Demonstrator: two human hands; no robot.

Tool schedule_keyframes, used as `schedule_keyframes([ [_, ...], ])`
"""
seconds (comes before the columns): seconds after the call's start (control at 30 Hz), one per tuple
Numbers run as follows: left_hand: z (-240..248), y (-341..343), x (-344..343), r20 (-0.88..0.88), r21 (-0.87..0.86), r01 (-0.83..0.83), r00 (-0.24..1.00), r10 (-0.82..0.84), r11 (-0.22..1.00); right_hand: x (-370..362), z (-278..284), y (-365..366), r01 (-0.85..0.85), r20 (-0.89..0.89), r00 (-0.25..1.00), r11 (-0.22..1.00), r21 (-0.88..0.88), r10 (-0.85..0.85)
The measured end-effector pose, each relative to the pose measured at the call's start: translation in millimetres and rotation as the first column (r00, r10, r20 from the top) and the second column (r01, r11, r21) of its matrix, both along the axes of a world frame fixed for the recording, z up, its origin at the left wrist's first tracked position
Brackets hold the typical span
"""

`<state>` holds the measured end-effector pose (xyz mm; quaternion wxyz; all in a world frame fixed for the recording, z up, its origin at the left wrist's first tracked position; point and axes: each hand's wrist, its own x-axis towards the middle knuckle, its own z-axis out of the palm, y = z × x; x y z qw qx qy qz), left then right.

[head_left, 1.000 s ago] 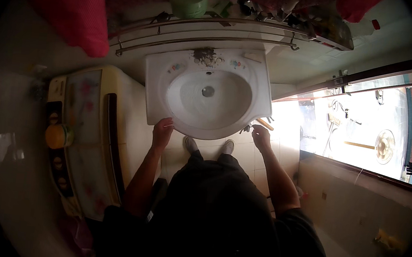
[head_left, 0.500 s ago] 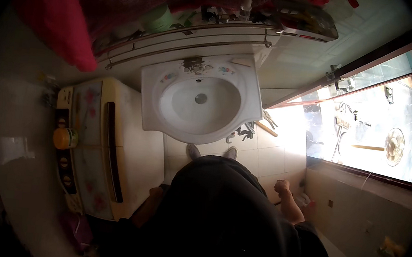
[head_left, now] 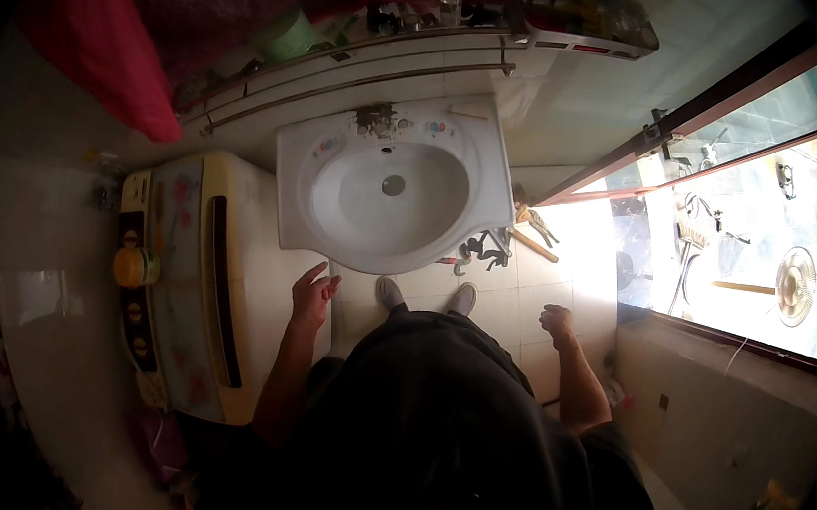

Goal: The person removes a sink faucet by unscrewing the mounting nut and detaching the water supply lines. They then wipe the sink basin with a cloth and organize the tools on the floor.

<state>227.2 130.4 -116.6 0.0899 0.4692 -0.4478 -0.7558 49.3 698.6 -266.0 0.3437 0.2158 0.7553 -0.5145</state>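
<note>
**Colours in the washroom**

The oval ceramic washbasin (head_left: 390, 198) is white with small floral marks on its rim. The cream washing machine (head_left: 192, 282) has a lid patterned with pink flowers; a round yellow-orange container (head_left: 135, 266) sits on it. A red cloth (head_left: 103, 34) hangs above. Floor tiles (head_left: 524, 297) are pale beige.

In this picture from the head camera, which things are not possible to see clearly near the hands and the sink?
- Right hand: curled, seen from behind; whether it holds anything is hidden by its own fingers.
- Tools on the floor under the sink: partly covered by its rim, too small to identify.
- Items on the shelf: dark and blurred near the top edge.
- Left hand: open, but contact with the washing machine is unclear.
</note>
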Motion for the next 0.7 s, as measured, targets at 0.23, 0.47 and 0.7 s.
schedule_keyframes([
  [0.23,52,38,-103,0.041,0.287,-0.062,0.998,0.053,0.956,29,-77,84,-0.31,0.162,0.94,0.95,0.045,0.3],
  [0.47,-12,-1,-42,0.009,0.248,-0.023,1.0,0.021,0.969,92,-83,79,-0.146,0.147,0.978,0.989,-0.006,0.145],
  [0.7,-40,6,-3,0.211,0.288,-0.179,0.97,0.12,0.941,96,-90,120,-0.057,0.38,0.915,0.977,-0.205,0.133],
])
